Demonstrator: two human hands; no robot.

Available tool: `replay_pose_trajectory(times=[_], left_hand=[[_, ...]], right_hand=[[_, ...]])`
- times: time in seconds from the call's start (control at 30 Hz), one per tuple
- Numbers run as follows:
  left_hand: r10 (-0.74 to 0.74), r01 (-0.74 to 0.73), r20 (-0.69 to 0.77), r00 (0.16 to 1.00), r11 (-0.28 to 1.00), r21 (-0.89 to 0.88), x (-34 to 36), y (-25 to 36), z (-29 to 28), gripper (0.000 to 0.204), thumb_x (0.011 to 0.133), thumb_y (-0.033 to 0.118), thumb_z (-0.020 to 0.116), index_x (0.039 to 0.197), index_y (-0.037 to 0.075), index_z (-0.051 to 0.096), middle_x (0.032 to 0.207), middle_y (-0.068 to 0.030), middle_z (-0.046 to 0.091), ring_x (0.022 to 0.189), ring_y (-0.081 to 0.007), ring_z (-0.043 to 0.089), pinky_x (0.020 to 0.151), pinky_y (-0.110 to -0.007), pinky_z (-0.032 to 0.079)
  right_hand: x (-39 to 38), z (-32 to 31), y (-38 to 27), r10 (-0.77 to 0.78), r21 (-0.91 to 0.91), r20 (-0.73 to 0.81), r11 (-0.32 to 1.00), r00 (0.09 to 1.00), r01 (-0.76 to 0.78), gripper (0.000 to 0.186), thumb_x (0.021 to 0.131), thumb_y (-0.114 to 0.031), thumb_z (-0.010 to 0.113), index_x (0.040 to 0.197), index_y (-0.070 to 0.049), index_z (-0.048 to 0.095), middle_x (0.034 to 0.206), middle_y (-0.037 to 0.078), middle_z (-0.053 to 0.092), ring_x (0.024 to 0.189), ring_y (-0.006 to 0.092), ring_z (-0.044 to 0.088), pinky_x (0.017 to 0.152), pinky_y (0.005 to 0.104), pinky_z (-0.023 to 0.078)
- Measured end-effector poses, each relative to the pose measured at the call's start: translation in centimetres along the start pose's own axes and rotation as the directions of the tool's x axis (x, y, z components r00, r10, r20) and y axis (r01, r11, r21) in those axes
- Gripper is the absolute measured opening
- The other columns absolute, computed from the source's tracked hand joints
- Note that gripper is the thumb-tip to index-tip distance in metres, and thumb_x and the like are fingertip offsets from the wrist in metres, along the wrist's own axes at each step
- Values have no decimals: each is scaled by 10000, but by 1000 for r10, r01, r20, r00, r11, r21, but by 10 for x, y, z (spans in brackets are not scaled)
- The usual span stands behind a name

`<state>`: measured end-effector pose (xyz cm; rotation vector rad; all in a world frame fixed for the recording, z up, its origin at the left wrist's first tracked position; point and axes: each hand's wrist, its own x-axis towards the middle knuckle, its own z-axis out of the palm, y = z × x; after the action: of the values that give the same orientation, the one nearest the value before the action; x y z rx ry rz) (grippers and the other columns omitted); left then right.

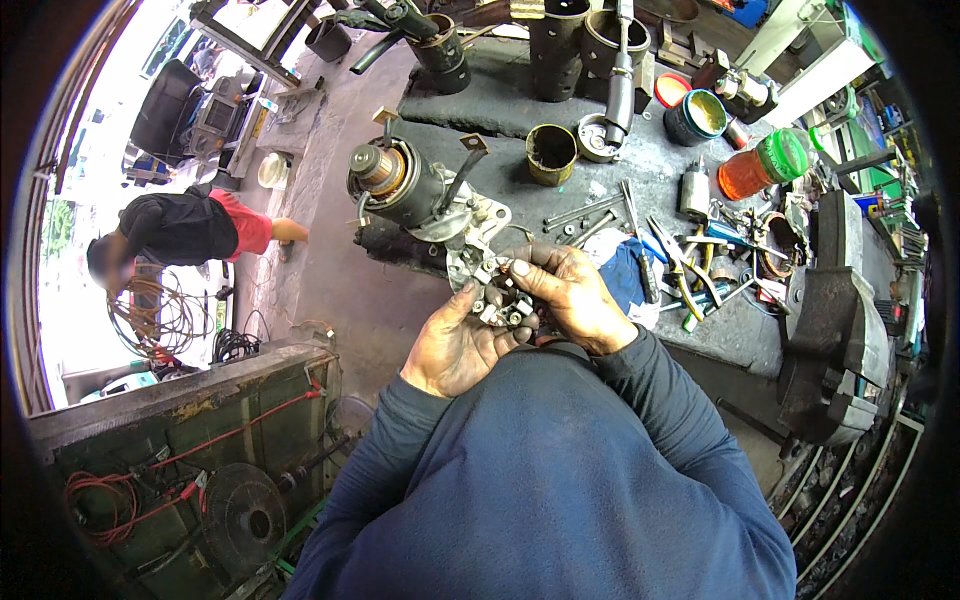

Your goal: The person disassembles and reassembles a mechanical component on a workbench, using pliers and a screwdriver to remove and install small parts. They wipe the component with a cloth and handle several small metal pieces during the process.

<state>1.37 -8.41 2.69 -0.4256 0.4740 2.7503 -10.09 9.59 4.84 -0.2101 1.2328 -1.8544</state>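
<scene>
Close in front of my body, both hands hold a brush holder (512, 317), a small ring-shaped metal part with several blocks around it. My left hand (455, 345) supports it from the left and below, thumb against its edge and fingers curled under. My right hand (570, 290) pinches its upper right side between thumb and fingers. The palms and fingers are smeared with dark grease. Just beyond the hands, an electric motor (410, 195) with an exposed copper commutator (376, 168) rests at the bench's edge. The underside of the brush holder is hidden by my fingers.
On the workbench (480, 90) are pliers (680, 265), long bolts (580, 212), a blue rag (622, 275), an open can (551, 153) and an orange jar with a green lid (755, 168). A bench vise (835, 350) stands right. Another person (190, 228) bends over coiled cable at left.
</scene>
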Motion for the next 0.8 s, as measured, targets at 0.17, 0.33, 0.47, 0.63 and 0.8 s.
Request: replay_pose_trajectory(times=[0.17, 0.33, 0.47, 0.63, 0.8], left_hand=[[4, -4, -20, 1000, 1000, -7, 0, 5, 8, 540, 1071, 444, 625, 1411, 25, 599, 1304, -182, 700, 1177, -360, 701, 1028, -467, 586], [21, -21, -6, 1000, 999, -26, 3, 0, 2, 587, 1062, 445, 635, 1460, 19, 570, 1325, -191, 692, 1181, -354, 697, 1036, -467, 580], [40, -40, 8, 999, 999, -3, 3, 2, 1, 598, 1065, 431, 634, 1487, 17, 547, 1343, -190, 685, 1208, -349, 685, 1056, -464, 568], [143, -146, 31, 989, 978, 146, 0, -2, 9, 570, 1063, 351, 665, 1495, 3, 534, 1344, -155, 688, 1234, -316, 674, 1094, -487, 547], [220, -221, 36, 975, 934, 279, -3, -6, 18, 536, 1037, 250, 723, 1483, 6, 551, 1314, -100, 704, 1241, -270, 669, 1103, -513, 539]], right_hand=[[4, -18, -2, -13, -32, 44, 999, 999, 15, 423, 1084, -240, 664, 1401, 36, 623, 1204, 104, 754, 1027, 144, 718, 909, 309, 590], [5, -19, 0, -14, 146, 89, 989, 996, 1, 516, 1063, -228, 694, 1484, 41, 561, 1302, 126, 727, 1147, 178, 694, 992, 330, 564], [-1, -20, -4, -104, 154, 154, 985, 983, 81, 476, 1047, -93, 666, 1484, 59, 554, 1328, 124, 700, 1189, 181, 654, 1047, 367, 532], [-8, -12, -11, -463, -596, 65, 692, 884, 406, 465, 912, -48, 750, 1360, 23, 650, 1203, 180, 739, 1102, 298, 724, 980, 414, 569], [-11, -16, -27, -537, -762, 184, 452, 824, 464, 453, 846, -147, 800, 1256, 15, 694, 1119, 229, 742, 1035, 439, 716, 913, 467, 577]])
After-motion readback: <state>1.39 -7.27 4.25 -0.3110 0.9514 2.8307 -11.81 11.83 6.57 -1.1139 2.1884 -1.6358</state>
